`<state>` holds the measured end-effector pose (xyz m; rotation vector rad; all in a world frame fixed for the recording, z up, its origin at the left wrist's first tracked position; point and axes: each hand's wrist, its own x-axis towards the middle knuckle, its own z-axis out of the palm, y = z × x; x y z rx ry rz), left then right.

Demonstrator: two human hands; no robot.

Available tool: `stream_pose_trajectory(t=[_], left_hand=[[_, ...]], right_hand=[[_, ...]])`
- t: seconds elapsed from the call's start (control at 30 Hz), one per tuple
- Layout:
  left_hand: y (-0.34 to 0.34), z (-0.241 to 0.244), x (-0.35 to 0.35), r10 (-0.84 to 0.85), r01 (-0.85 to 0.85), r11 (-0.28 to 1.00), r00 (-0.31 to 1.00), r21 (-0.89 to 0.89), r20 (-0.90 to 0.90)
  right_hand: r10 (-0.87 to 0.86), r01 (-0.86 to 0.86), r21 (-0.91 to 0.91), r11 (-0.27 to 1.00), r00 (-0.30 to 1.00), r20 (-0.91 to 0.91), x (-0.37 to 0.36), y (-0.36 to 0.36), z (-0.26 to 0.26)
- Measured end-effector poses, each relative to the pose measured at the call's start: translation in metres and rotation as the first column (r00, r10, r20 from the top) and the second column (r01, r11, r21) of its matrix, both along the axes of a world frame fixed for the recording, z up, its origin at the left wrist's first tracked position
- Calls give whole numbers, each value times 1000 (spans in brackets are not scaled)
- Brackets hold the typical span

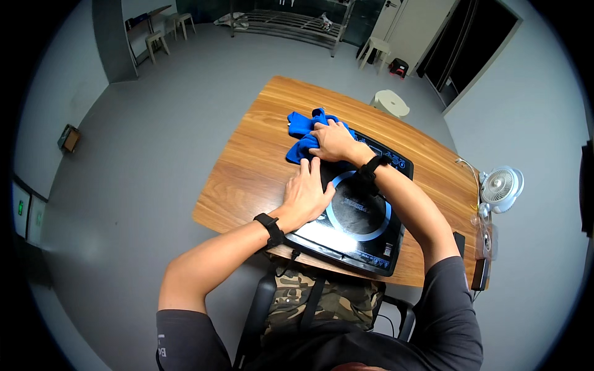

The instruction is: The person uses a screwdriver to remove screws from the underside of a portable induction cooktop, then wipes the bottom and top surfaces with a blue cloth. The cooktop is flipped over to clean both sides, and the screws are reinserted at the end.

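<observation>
A black induction cooktop (394, 232) with a pale blue ring lies on the wood-grain table (246, 162) before me. Bunched over its far left corner is a blue cloth (301, 125). My right hand (336, 141) presses down on this cloth, fingers spread over its folds and partly hiding it. On the cooktop's left edge rests my left hand (306, 195), fingers apart and nothing in it. Its fingertips reach close to the near edge of the cloth; I cannot tell whether they touch. Both wrists wear black bands.
A small white fan (501, 185) stands at the table's right edge, with a cable and a black box (481, 273) nearer me. Beyond the far edge is a cream stool (390, 103). A black power cord (293, 257) hangs at the near edge, by my chair's armrest (260, 301).
</observation>
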<state>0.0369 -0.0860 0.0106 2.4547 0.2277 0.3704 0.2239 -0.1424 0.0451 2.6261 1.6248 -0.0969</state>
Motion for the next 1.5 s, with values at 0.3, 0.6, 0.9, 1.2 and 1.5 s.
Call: stream_pose_trajectory(t=[0.3,0.6,0.9,1.2,1.5], left_hand=[[-2,-14,1,38,-72,986,974,149,222],[13,-8,-15,-12,-34,989,951,143,308],[44,27,-55,-77,40,989,960,139,268],[43,34,-47,-121,112,991,986,79,113],[40,42,-11,-225,224,974,973,-23,-49]], right_hand=[[84,-79,50,996,990,-113,-32,-17,2],[167,-154,97,983,975,-149,-63,-20,-3],[231,-217,100,971,958,-170,-123,-25,-14],[280,-222,273,936,940,-193,-190,-55,-14],[324,-139,554,821,912,-251,-199,-111,13]])
